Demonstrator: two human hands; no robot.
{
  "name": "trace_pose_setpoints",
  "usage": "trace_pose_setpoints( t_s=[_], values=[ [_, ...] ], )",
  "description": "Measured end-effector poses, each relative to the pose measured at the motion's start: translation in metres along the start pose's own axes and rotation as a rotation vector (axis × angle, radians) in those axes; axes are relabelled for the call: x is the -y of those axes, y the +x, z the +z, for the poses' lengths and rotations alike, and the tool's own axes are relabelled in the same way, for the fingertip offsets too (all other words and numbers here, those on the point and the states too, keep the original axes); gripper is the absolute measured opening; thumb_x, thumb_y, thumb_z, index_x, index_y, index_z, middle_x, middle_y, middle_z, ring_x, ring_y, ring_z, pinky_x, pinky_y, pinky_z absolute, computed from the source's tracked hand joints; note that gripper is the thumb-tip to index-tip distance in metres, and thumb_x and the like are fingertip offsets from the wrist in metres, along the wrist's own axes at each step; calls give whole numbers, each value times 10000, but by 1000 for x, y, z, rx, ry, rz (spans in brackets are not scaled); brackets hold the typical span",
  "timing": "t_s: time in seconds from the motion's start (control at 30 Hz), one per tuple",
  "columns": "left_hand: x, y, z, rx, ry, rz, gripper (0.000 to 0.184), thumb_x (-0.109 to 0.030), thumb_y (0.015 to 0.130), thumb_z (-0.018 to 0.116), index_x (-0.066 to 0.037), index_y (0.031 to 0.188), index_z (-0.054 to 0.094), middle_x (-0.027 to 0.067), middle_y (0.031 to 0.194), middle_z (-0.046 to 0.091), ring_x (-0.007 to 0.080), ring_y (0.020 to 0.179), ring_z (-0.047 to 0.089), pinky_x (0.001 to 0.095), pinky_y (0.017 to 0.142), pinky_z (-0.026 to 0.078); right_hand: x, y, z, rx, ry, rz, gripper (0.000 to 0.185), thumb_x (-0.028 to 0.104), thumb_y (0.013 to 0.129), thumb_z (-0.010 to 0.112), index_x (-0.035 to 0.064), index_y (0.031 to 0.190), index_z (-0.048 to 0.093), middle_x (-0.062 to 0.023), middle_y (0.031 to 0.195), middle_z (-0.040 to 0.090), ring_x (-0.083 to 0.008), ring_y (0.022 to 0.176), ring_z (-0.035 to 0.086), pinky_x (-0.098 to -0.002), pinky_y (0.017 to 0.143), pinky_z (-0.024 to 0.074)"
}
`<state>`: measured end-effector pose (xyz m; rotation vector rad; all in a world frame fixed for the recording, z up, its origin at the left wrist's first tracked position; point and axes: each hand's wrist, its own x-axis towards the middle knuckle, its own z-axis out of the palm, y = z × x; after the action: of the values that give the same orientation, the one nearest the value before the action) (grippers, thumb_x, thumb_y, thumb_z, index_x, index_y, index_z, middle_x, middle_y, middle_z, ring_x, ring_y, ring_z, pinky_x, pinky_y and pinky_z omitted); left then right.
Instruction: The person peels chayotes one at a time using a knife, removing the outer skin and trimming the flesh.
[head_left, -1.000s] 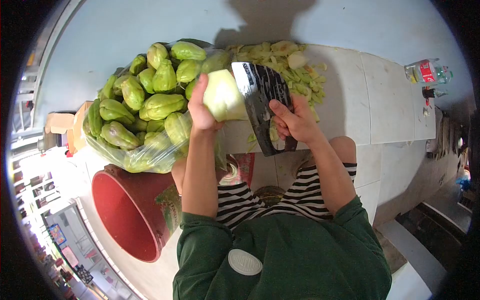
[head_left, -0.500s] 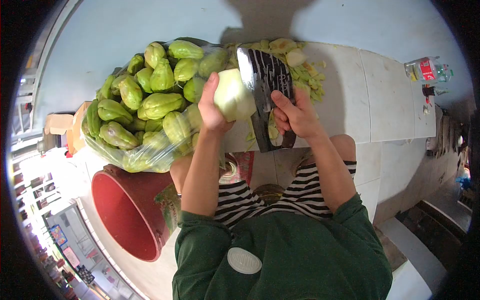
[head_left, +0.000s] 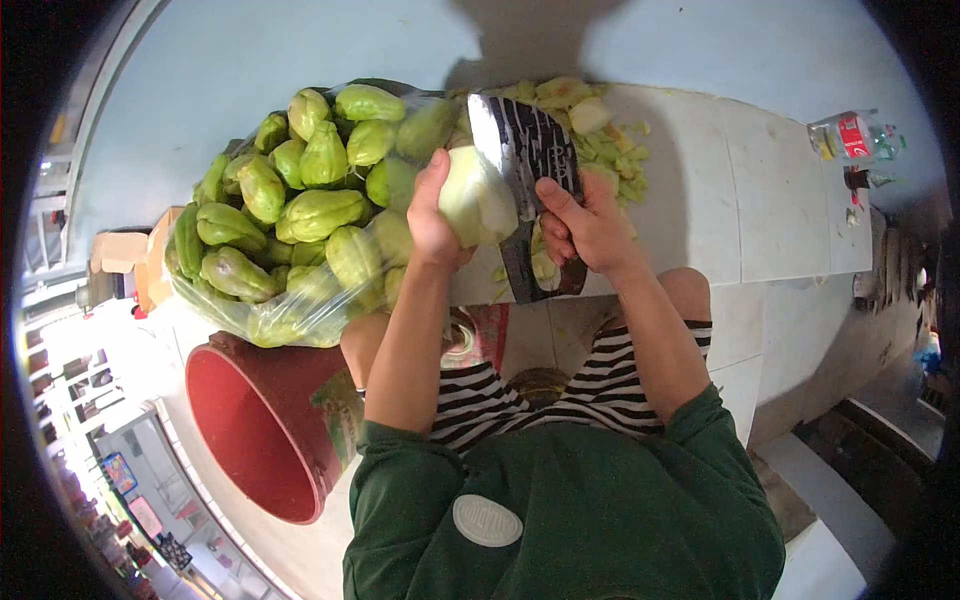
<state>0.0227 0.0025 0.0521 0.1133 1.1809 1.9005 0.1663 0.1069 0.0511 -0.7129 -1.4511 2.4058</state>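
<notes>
My left hand (head_left: 438, 222) is wrapped round a pale, peeled chayote (head_left: 474, 200), thumb along its upper left side. In my right hand (head_left: 592, 228) is a large black cleaver (head_left: 530, 150) with a bright edge, its thumb pressed along the blade's side. The bright edge meets or nearly meets the chayote's right side; exact contact is hard to tell. Behind the blade lie green peelings (head_left: 622, 165) and a few pale peeled chayotes (head_left: 590, 114). To the left a clear plastic bag (head_left: 330, 310) holds many green unpeeled chayotes (head_left: 322, 212).
A red bucket (head_left: 250, 430) lies tilted at the lower left, its mouth facing left. A cardboard box (head_left: 155, 255) stands beyond the bag. On the white tiled ledge (head_left: 780, 200), a plastic bottle with a red label (head_left: 852, 137) lies at the far right. A pale wall (head_left: 330, 40) borders the back.
The chayote and my left hand have shifted slightly right and down. The cleaver has moved slightly left. Both hands keep their hold.
</notes>
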Motion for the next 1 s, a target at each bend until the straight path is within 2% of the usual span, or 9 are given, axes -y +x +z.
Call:
trace_pose_setpoints(
  t_s=[0.3, 0.5, 0.6, 0.63, 0.67, 0.8, 0.87, 1.0],
  values=[
    [6, 2, 2, -1, -40, 25, 502, -445, 937, 459, 17, 1077, 594, 139, 921, 656, 249, 776, 644, 381, 704, 532, -8, 5, 9, -49, 96, -69, 349, 373, 937, 600, 104, 768, 455, 32, 533, 404, -91, 390, 431, -287, 374, 408],
    [6, 9, -3, 51, 17, 52, 470, -416, 943, 481, 27, 992, 630, 119, 846, 659, 220, 710, 638, 335, 657, 519, -9, 5, 12, -84, 51, -89, 368, 386, 935, 599, 100, 758, 451, 31, 528, 403, -88, 394, 437, -279, 382, 408],
    [10, 12, -9, 106, 172, 147, 459, -401, 958, 477, 21, 914, 651, 90, 785, 644, 169, 668, 600, 291, 634, 484, -12, 7, 12, -104, 34, -114, 342, 329, 940, 611, 89, 747, 461, 28, 512, 420, -87, 387, 435, -276, 381, 402],
    [11, 12, -11, 113, 298, 250, 466, -402, 964, 470, 22, 898, 654, 81, 769, 634, 151, 667, 577, 278, 632, 465, -12, 8, 13, -104, 35, -113, 342, 329, 940, 611, 89, 747, 461, 28, 512, 420, -87, 387, 435, -276, 381, 402],
    [13, 13, -12, 120, 422, 352, 475, -402, 970, 463, 23, 881, 657, 73, 754, 624, 133, 667, 554, 265, 630, 447, -12, 9, 13, -144, -52, -100, 306, 269, 922, 637, 76, 742, 482, 22, 505, 442, -89, 383, 437, -276, 379, 398],
    [16, 13, -8, 114, 577, 468, 518, -417, 988, 411, 26, 883, 659, 75, 760, 622, 133, 685, 536, 273, 648, 443, -12, 11, 15, -242, -277, -113, 203, 111, 839, 714, 35, 746, 551, -2, 495, 505, -92, 375, 453, -272, 374, 390],
    [17, 11, 0, 3, 673, 637, 565, -449, 993, 369, 27, 904, 660, 93, 777, 638, 163, 731, 578, 302, 679, 456, -8, 10, 18, -256, -291, -89, 195, 100, 820, 732, 31, 748, 564, -5, 504, 514, -91, 379, 461, -269, 374, 389],
    [20, 23, -9, -58, 829, 788, 603, -487, 995, 321, 15, 963, 654, 121, 832, 660, 216, 767, 618, 324, 724, 473, -9, 9, 17, -233, -248, -78, 195, 93, 789, 763, 30, 745, 584, -4, 531, 539, -88, 385, 470, -260, 375, 388]
  ],
)
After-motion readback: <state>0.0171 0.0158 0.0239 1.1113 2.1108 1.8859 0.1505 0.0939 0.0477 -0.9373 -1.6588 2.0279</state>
